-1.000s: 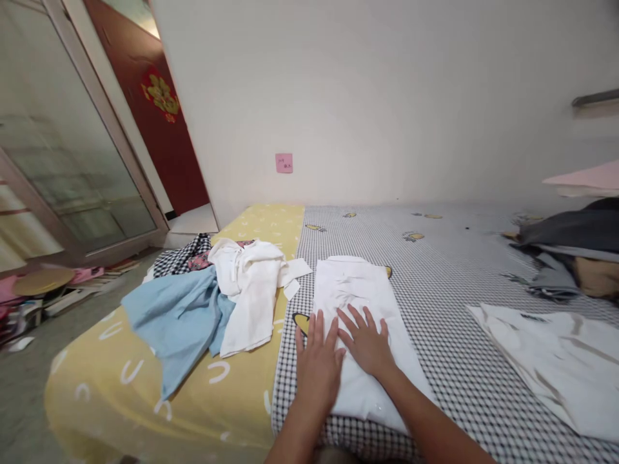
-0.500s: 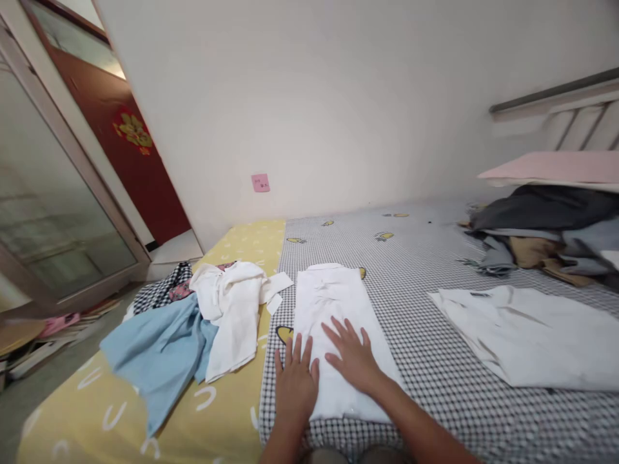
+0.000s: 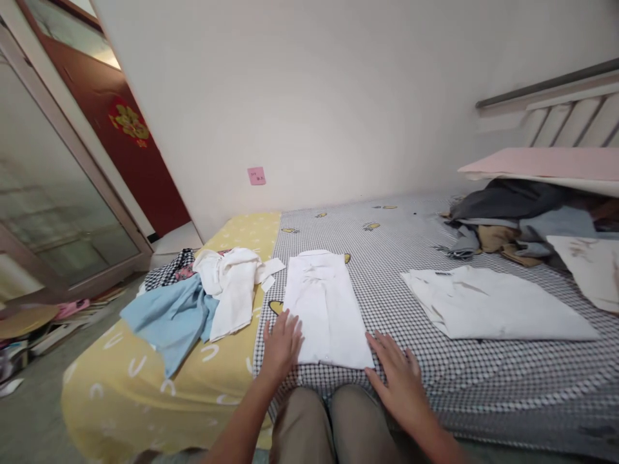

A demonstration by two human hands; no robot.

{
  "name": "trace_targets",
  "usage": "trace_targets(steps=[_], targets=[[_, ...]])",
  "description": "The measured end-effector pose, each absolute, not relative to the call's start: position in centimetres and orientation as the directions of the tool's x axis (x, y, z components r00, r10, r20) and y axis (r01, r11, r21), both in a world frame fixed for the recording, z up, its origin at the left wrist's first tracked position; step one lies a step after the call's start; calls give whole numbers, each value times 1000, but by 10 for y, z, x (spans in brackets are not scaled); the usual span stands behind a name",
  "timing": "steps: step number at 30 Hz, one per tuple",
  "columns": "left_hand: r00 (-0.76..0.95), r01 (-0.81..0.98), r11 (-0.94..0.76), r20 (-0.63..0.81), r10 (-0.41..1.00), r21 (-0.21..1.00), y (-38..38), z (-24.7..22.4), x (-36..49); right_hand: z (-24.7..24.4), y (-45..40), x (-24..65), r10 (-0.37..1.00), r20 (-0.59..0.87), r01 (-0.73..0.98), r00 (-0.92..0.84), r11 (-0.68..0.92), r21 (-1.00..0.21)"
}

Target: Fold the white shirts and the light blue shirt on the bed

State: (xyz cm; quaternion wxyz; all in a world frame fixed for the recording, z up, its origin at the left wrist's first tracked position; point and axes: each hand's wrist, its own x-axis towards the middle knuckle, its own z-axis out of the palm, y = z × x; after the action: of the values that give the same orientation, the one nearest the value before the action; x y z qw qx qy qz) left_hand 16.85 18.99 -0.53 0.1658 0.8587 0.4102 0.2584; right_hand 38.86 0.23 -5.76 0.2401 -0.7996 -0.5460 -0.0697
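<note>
A white collared shirt [image 3: 326,303], folded into a long rectangle, lies flat on the checked bedcover [image 3: 382,283] in front of me. My left hand [image 3: 282,345] rests at its lower left edge, fingers apart, holding nothing. At the lower right corner, my right hand [image 3: 394,370] has its fingers spread, the fingertips at the shirt's edge. Neither hand grips the fabric. Another white garment [image 3: 493,303], folded, lies to the right.
On the yellow cover [image 3: 193,412] at left lie a blue garment [image 3: 174,319], a white garment [image 3: 236,290] and a black-and-white checked cloth [image 3: 169,270]. A pile of dark clothes [image 3: 507,200] under a pink item [image 3: 546,162] stands at the right.
My hands have moved apart, off the middle of the shirt to its lower left and lower right edges. The view has shifted, and my knees now show.
</note>
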Motion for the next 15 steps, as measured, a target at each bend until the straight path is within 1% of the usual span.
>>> trace_targets(steps=[2, 3, 5, 6, 7, 8, 11, 15], targets=[[673, 532, -741, 327, 664, 410, 174, -6, 168, -53, 10, 365, 815, 489, 945, 311, -211, -250], [752, 480, -810, 318, 578, 337, 168, -8, 168, -51, 16, 353, 819, 517, 963, 250, -157, -217], [851, 401, -897, 285, 440, 188, 162, -18, 168, -49, 31, 333, 840, 522, 983, 147, -66, -171], [870, 392, -911, 273, 412, 125, 162, -23, 166, -50, 38, 327, 851, 513, 987, 115, -37, -159], [868, 409, -908, 270, 417, 87, 164, -29, 163, -52, 44, 324, 858, 506, 988, 91, -16, -151], [850, 444, -892, 275, 449, 84, 167, -34, 158, -55, 49, 324, 862, 502, 989, 74, 1, -147], [801, 510, -847, 276, 531, 147, 181, -43, 138, -65, 52, 342, 859, 512, 989, 22, 56, -138], [783, 516, -830, 277, 557, 209, 199, -45, 118, -73, 47, 384, 836, 548, 983, 16, 88, -163]])
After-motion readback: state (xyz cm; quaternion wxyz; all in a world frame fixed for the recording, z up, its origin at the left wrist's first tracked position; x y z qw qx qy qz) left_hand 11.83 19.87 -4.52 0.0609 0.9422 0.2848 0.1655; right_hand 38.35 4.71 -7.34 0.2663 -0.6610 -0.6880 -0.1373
